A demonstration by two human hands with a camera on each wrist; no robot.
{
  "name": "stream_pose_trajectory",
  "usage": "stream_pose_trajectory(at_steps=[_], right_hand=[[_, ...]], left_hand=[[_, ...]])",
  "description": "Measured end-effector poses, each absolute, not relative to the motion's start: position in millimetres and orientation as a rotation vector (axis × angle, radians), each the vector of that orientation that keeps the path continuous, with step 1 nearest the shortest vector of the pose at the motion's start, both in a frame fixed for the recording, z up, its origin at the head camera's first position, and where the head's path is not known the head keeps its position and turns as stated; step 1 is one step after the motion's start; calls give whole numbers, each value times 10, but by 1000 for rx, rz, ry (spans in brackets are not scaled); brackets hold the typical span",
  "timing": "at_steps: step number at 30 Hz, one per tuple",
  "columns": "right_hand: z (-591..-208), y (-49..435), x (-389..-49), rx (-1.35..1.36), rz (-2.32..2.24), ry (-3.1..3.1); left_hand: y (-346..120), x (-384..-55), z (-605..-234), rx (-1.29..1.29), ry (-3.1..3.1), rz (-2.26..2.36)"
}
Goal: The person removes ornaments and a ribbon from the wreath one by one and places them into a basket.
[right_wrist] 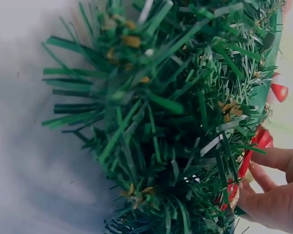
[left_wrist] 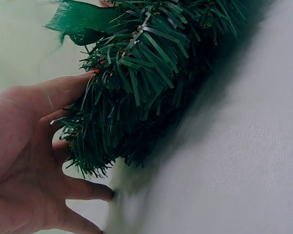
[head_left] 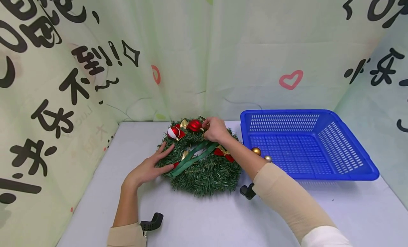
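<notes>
Right hand: reaches from the lower right of the head view to the upper right of the wreath; draws fingers in close together among the sprigs, just right of the red ball. Possibly pinches something small; cannot tell what, if anything, from any view.

Left hand: spreads wide at the wreath's left side, touching the edge with the thumb; curls round nothing visible.

Wreath: lies on the table at the middle of the head view, between both hands and touching both. Roughly round, so without a clear long axis. From the right hand, extends mostly toward lower left; from the left hand, toward the right.

Ribbon: crosses the hole on a slant, long axis running from lower left, just beside the left thumb, to upper right, below the right hand.

Upper edge: bears the red ball, nearer the right hand, and the red-and-white ball farther left, with a gold piece between.

Bow: sits on the wreath's right side, below the right hand and beside the forearm.

Basket: stands at the right of the head view, near the wreath; shows a gold ball and a paler ball against the left part, close to the right forearm.
</notes>
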State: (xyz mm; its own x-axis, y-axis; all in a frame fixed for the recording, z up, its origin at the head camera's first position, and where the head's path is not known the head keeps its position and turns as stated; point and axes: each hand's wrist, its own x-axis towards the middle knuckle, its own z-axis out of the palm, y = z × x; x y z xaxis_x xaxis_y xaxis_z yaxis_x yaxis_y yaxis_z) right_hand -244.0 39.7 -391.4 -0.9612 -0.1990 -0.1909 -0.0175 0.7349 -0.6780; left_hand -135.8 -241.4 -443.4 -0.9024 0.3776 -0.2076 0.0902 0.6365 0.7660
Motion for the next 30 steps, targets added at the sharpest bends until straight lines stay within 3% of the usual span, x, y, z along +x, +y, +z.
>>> stream_pose_trajectory(at_steps=[30], right_hand=[[-3931, 389, -2470, -180, -945, 2761]], left_hand=[[-2396, -1334, -4413, 360, 2512, 1153]])
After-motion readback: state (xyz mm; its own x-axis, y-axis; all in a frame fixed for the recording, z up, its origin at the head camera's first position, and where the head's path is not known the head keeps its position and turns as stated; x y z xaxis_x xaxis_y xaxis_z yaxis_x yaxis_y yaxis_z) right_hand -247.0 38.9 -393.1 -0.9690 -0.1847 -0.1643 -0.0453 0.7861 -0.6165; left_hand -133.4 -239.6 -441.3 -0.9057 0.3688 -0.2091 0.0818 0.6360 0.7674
